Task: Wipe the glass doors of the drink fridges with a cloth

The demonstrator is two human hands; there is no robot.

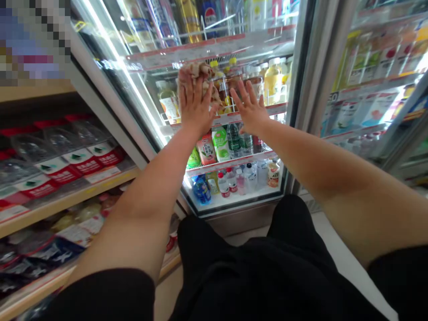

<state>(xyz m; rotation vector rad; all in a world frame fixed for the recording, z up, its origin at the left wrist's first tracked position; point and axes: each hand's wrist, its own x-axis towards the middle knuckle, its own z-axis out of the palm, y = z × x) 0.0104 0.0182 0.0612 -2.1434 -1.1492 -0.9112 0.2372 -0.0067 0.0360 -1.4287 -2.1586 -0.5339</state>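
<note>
My left hand reaches up to the glass door of a drinks fridge and pins a crumpled beige cloth against the glass with its fingertips. My right hand is beside it, to the right, open with fingers spread flat on or very near the same glass, holding nothing. Behind the glass stand rows of bottles on white shelves with red price strips.
Wooden shop shelves with red-and-white packets and bagged goods run along the left, close to my left arm. A second glass-door fridge stands to the right. My legs in black trousers fill the bottom of the view.
</note>
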